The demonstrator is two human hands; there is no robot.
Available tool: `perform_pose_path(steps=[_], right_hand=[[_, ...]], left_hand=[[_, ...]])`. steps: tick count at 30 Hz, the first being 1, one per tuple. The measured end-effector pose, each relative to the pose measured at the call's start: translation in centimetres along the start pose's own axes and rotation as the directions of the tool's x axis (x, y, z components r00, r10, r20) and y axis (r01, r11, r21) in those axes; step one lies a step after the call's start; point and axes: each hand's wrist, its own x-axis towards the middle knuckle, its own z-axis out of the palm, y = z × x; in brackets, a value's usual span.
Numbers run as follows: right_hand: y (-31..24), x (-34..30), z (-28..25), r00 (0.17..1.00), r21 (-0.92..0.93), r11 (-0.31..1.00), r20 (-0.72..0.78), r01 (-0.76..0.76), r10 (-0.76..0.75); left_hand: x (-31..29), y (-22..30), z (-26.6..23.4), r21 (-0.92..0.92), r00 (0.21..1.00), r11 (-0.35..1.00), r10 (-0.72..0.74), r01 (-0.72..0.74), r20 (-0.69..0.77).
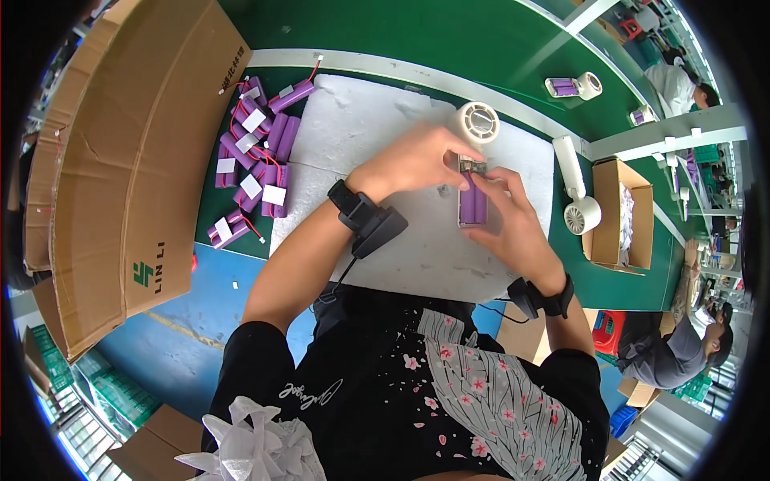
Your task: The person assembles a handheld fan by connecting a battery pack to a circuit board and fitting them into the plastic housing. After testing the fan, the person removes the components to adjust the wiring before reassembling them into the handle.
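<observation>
Over a white foam board (353, 120) I have a white handheld fan (480, 123), its round grille pointing away from me and its handle toward me. The handle lies open, showing a purple battery pack (473, 202) inside and a small circuit board (472, 165) near the neck. My left hand (421, 160) closes its thumb and fingers at the neck beside the board. My right hand (509, 212) grips the handle from the right, with fingertips near the board and thumb at the lower end. Parts of the handle's edges are hidden by my fingers.
Purple battery packs (281, 144) with red wires and white pads lie heaped left of the foam. A large cardboard box (168, 104) stands further left. To the right are another white fan (571, 172) and a small carton (608, 180). An opened fan (592, 86) lies beyond.
</observation>
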Motion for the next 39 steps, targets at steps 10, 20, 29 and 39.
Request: perform_pose_path(steps=[10,20,29,39], right_hand=[[6.0,9.1,-1.8,0.898,-0.424,0.888,-0.439,-0.178,-0.03],[11.5,1.8,-7.2,0.808,-0.433,0.716,-0.497,-0.548,0.317],[8.6,-0.7,-9.7,0.87,-0.382,0.856,-0.473,-0.349,0.144],[4.1,1.5,-2.2,0.896,0.01,0.9,-0.095,0.436,-0.433]], left_hand=[[-10.0,18.1,-0.7,0.227,0.729,0.773,0.634,-0.592,-0.257],[-13.6,19.7,2.3,0.4,0.625,0.673,0.734,-0.622,-0.264],[-6.2,11.1,-5.9,0.445,0.805,0.874,0.117,0.194,-0.582],[-1.8,-5.1,-13.5,0.323,0.653,0.662,-0.335,0.677,-0.679]])
